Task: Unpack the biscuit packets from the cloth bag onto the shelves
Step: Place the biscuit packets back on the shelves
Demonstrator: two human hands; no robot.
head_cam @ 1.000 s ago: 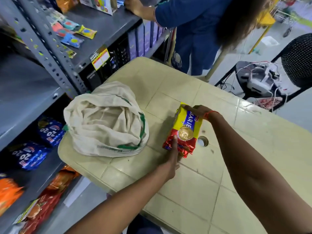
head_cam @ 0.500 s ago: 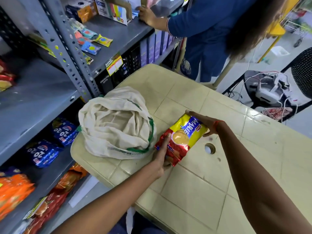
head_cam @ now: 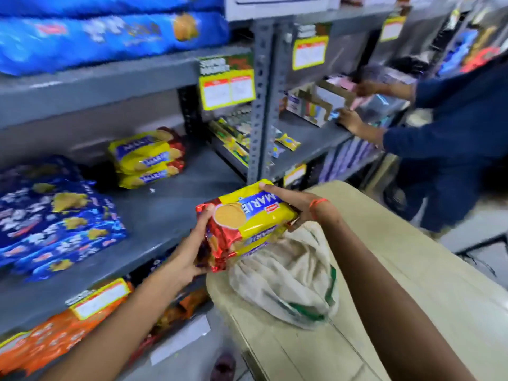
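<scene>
Two bare hands hold Marie biscuit packets (head_cam: 248, 224) in the air, in front of a grey shelf (head_cam: 165, 213).

The yellow-and-red packets, seemingly two stacked, look light, crackly and slippery, with breakable biscuits inside; holding them by the ends suits them. The left hand (head_cam: 192, 254) is closed on the red end, the right hand (head_cam: 291, 204) on the far end. Below lies the cloth bag (head_cam: 288, 281) on a beige table (head_cam: 412, 284). Matching packets (head_cam: 148, 158) sit stacked further back on the shelf.

The yellow packet (head_cam: 247, 224) in my fingers says "MARIE". The yellow packets on the shelf (head_cam: 145, 158) say "MARIE" too. The shelf tags are too blurry.
</scene>
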